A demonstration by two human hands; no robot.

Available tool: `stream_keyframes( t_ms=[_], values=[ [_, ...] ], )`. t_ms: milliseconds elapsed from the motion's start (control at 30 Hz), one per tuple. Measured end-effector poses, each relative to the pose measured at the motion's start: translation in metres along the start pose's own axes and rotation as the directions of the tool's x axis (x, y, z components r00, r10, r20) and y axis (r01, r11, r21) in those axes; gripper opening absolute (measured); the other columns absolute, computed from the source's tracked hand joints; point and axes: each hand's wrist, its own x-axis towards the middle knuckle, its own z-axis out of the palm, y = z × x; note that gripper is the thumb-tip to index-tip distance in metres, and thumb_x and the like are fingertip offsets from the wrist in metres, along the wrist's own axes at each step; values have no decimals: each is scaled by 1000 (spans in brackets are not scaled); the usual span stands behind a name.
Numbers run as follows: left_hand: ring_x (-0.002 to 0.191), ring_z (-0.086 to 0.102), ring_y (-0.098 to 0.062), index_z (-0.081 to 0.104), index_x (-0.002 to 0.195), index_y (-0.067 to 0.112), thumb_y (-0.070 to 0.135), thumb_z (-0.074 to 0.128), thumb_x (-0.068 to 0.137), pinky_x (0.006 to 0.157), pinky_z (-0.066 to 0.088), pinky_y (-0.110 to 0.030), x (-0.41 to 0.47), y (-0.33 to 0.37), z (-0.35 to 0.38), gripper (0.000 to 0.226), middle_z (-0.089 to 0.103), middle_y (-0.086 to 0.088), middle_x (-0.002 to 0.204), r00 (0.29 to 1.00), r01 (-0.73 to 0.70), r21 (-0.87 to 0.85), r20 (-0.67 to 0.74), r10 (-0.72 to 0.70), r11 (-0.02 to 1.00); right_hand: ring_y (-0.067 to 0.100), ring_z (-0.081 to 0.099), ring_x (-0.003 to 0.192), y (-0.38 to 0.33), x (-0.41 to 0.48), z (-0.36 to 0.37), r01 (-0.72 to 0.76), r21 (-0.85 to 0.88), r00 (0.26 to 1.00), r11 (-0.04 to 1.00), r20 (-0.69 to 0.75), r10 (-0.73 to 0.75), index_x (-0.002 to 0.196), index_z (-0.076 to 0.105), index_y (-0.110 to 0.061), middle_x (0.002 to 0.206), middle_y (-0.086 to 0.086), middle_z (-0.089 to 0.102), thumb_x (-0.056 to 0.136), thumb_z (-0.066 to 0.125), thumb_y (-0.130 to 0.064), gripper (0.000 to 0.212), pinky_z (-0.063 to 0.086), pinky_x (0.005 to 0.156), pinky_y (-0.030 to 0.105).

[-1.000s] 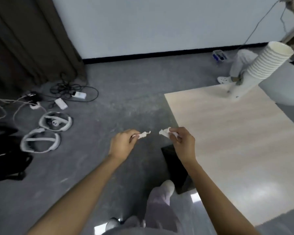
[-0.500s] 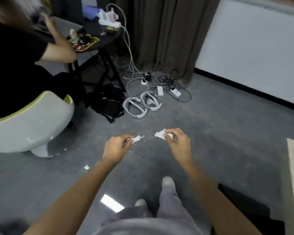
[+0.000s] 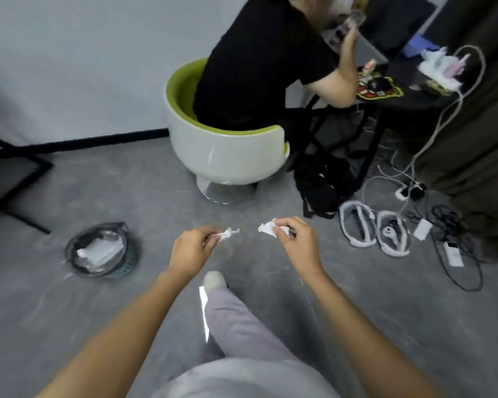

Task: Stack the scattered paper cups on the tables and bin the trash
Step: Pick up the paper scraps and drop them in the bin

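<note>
**Two hands carry paper scraps above a grey floor**

Seen from above, the left hand pinches a small crumpled paper scrap between thumb and fingertips. The right hand pinches a second white scrap the same way. Both are held out in front, apart from each other. A lined bin with trash inside stands on the floor to the left. Ahead, a seated person occupies a green-and-white chair.

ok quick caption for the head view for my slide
Left hand pinches one paper scrap, right hand a second scrap; lined bin sits on the floor, left.
</note>
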Motion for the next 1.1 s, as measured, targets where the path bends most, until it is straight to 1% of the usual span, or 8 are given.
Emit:
stream_keyframes(
  t_ms=[200,367,533,633,833,933,1033,1100],
  values=[
    [79,67,-29,76,98,21,21,65,92,69,53,-40,18,-84,-43,12,73,-4,81,964,226,-51,-134,-231,973,-10,55,74,-38,66,102,100,18,965,995,242,-101,82,70,-15,90,-5,66,83,67,-7,8,38,67,7],
    [83,67,-25,76,103,21,19,64,93,74,53,-39,46,-140,-80,16,74,-3,88,911,367,-93,-167,-378,925,-8,56,79,-76,117,180,119,41,918,992,376,-126,79,68,-19,87,-8,66,83,66,-6,14,38,68,6],
    [86,66,-26,75,104,18,15,62,94,74,50,-36,62,-192,-106,17,73,-4,92,824,507,-164,-194,-532,846,-11,57,82,-103,153,252,136,26,856,990,500,-131,84,70,-16,90,-9,66,85,64,-6,11,38,70,4],
    [89,67,-26,75,106,20,17,62,94,75,50,-35,64,-223,-119,18,74,-3,95,742,606,-205,-204,-639,769,-11,57,82,-116,165,294,164,10,815,986,563,-141,86,71,-15,93,-7,68,85,63,-6,12,39,70,4],
    [75,64,-24,77,102,20,15,68,91,69,48,-32,62,-280,-142,15,69,0,77,610,658,-359,-262,-748,662,1,59,80,-134,169,380,248,-48,723,968,674,-152,90,73,-13,95,-7,68,86,63,-9,11,44,74,10],
    [75,63,-16,77,103,17,11,70,89,75,52,-31,62,-318,-145,17,74,-1,86,576,645,-427,-273,-770,634,9,61,83,-127,164,432,257,-60,679,965,722,-136,89,72,-15,97,-2,70,85,62,-7,13,51,79,26],
    [74,62,-13,77,102,10,5,70,88,80,54,-30,66,-361,-144,16,75,-5,88,546,651,-461,-268,-794,603,8,62,82,-116,157,487,257,-62,654,964,746,-127,90,73,-15,95,-1,70,86,62,-6,15,53,80,31],
    [72,61,-17,77,100,7,3,70,88,76,50,-16,70,-391,-144,15,73,-7,81,533,663,-462,-263,-804,590,8,63,83,-109,151,522,236,-64,661,970,742,-112,91,73,-14,94,-1,70,86,62,-5,15,52,80,27]
  ],
)
